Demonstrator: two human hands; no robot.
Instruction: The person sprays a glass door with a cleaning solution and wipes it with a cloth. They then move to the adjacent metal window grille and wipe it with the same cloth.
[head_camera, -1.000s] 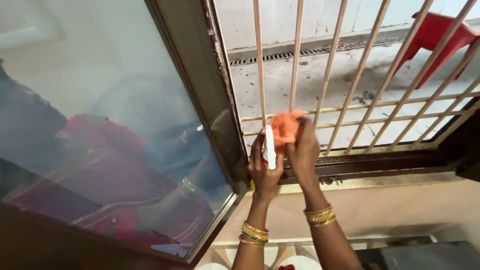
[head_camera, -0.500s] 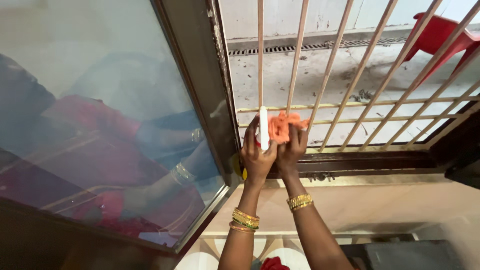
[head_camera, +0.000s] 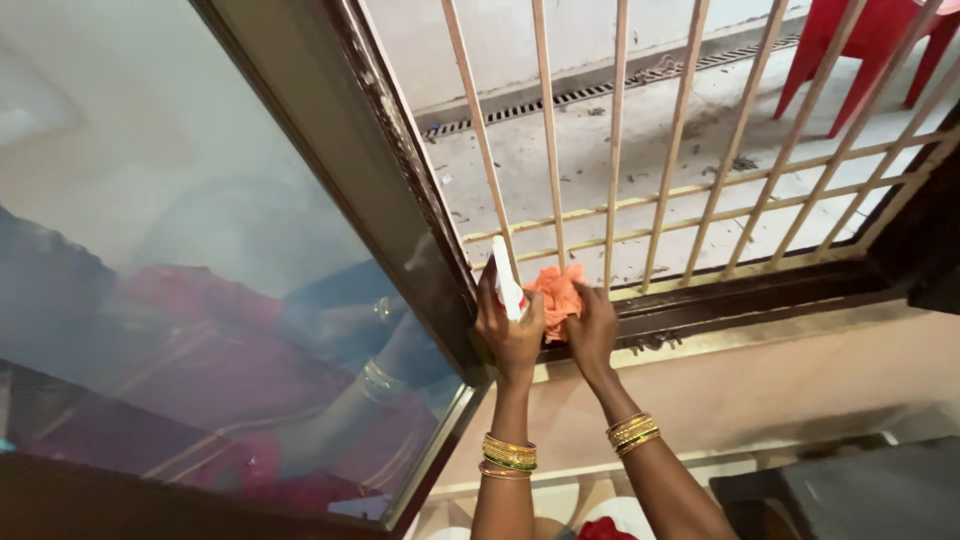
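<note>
At the far left we see the glass pane (head_camera: 170, 260) of an open window, tilted in its dark frame (head_camera: 380, 190); its surface carries a blurred reflection of red and blue cloth and a bangled arm. Along the frame's inner edge the paint looks worn and flaky.

Moving right, our left hand (head_camera: 508, 328) is raised to the foot of the grille and is closed around a slim white bottle (head_camera: 507, 285), which stands nearly upright, leaning a little left; a red patch shows low on it, just above the fingers, too small for us to tell its shape. Gold and green bangles (head_camera: 508, 456) ring that wrist.

Just beside it, our right hand (head_camera: 592, 330) presses an orange cloth (head_camera: 555, 293) against the bottom of the pale metal bars (head_camera: 617, 150), fingers curled over the cloth, which is bunched between the two hands and touches the dark window sill (head_camera: 760, 300). Gold bangles (head_camera: 632, 433) sit on this wrist as well.

Through the bars we see a concrete yard floor (head_camera: 600, 150) with a long drain grate (head_camera: 600, 92) along the wall. At the upper right stands a red plastic chair (head_camera: 870, 40), well apart from the hands. Below the sill runs a pale wall (head_camera: 800, 380), with a dark grey object (head_camera: 860, 495) at the lower right corner.
</note>
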